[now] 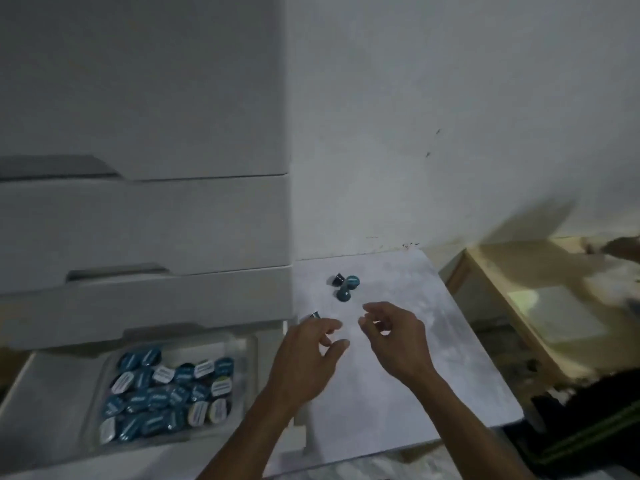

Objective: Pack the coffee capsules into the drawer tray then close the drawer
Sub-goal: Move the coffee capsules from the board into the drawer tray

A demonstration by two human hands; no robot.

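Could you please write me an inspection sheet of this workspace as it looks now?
Surface: white tabletop, pale smudges.
Job's things: three capsules loose on tabletop; one capsule by left fingers; clear tray of capsules in open drawer.
Clutter: nothing seen.
Hands: left hand hovers, grip unclear; right hand loosely curled, empty.
Cables: nothing seen.
Surroundings: white drawer unit, white wall, wooden table at right.
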